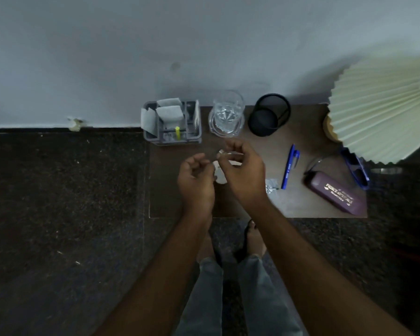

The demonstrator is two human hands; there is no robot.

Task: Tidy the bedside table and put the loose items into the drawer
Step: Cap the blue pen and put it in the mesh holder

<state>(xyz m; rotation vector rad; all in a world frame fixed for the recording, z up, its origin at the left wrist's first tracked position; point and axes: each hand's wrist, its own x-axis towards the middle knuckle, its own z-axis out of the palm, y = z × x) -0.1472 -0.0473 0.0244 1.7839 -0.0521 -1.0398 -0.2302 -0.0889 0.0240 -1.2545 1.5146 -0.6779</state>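
Centrally, above the bedside table (252,209), the right hand (243,173) pinched a small white item (228,154), identity unclear, while the left hand (197,178) curled loosely empty; the pen (289,167), lying front-to-back, was nearer the right hand.

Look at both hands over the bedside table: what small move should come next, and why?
Probably finish gathering the small white item that both hands are working on, the left hand beside it and the right hand pinching a pale scrap, since no open drawer is in view and the blue pen, foil scrap and glasses case lie loose.
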